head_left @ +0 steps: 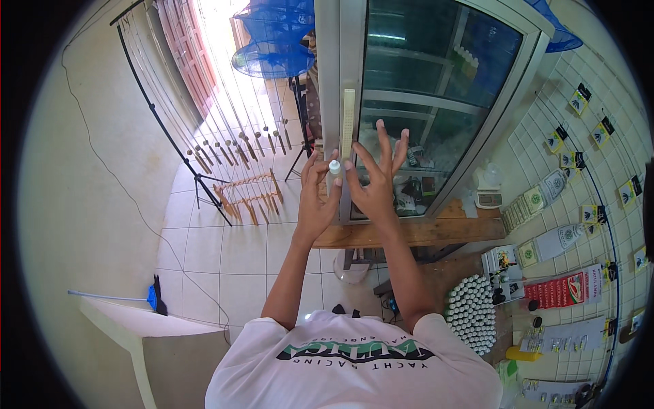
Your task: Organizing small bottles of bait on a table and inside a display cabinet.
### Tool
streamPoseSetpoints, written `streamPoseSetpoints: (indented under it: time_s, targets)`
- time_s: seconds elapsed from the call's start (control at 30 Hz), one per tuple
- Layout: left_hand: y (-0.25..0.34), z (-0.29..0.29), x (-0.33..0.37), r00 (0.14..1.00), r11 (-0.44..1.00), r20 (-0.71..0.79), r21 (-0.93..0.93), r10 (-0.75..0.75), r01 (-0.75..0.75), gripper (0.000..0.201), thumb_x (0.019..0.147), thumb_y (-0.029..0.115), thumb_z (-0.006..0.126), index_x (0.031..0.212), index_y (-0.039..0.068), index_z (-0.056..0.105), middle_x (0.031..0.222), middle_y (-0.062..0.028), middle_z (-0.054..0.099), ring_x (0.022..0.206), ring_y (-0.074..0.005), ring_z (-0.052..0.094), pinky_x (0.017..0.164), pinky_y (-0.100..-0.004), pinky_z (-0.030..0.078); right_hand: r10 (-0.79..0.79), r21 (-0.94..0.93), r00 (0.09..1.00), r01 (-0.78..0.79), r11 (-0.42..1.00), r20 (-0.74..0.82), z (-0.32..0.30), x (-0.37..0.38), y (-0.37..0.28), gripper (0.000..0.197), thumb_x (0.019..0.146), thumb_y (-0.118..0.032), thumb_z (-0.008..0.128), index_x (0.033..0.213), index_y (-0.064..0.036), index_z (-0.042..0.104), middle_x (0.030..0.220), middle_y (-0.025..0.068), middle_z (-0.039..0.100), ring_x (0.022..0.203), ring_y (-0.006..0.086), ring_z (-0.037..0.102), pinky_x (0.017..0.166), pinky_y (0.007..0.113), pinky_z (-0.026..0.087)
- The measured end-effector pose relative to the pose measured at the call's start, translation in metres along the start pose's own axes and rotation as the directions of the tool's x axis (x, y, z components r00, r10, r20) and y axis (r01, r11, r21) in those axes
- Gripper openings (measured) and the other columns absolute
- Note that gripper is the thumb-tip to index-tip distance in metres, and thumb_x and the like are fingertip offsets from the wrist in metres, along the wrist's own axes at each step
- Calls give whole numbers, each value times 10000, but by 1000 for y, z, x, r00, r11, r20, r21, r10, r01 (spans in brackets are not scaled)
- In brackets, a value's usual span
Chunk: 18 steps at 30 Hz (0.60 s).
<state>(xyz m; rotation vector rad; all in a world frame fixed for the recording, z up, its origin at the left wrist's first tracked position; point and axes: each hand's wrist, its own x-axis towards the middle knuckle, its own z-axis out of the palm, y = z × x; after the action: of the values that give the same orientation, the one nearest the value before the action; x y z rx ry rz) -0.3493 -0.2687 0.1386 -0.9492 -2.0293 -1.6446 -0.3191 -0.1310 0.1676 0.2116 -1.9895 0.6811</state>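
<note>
My left hand [317,201] is raised in front of a glass cabinet, its thumb and fingers closed around a small white-capped bottle [334,168]. The bottle stands upright, its lower part mostly hidden by the fingers. Just to the right is my right hand [375,191], with its fingers spread apart and the thumb and index tips near the bottle. Behind these fingertips, a pale yellowish strip with fine markings [348,123] runs upright along the cabinet frame. Whether the right fingertips touch its lower end is hard to tell.
The glass cabinet [429,102] sits on a wooden bench [443,234]. A small scale [488,198] rests to its right. Many white-capped bottles [470,313] stand low on the right. Packets hang from a wall grid [579,184]. At left is a black rack [157,109] with hanging lines.
</note>
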Motion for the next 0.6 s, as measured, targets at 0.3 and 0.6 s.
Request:
streamPoseSetpoints:
  time_s: [0.3,0.6]
  targets:
    - [-4,-3,-7,998,1000,-68,-1,-9,9,282,981,103,558,1247,51,484,1391,-132,539,1399,-271,383,1117,-427,354,67,134,998,-63,989,-22,4,-1,-3,252,916,-199,655,1121,-62,710,1585,146,272,1478,465,-32,1150,639,54]
    - [37,-5,-55,977,998,-206,-6,-57,57,330,901,115,676,1197,18,568,1176,-130,571,1087,-245,506,918,-355,443,85,156,994,-74,985,-65,-35,-38,-49,341,852,-167,736,1081,-14,534,1570,189,232,1473,455,42,1145,621,114]
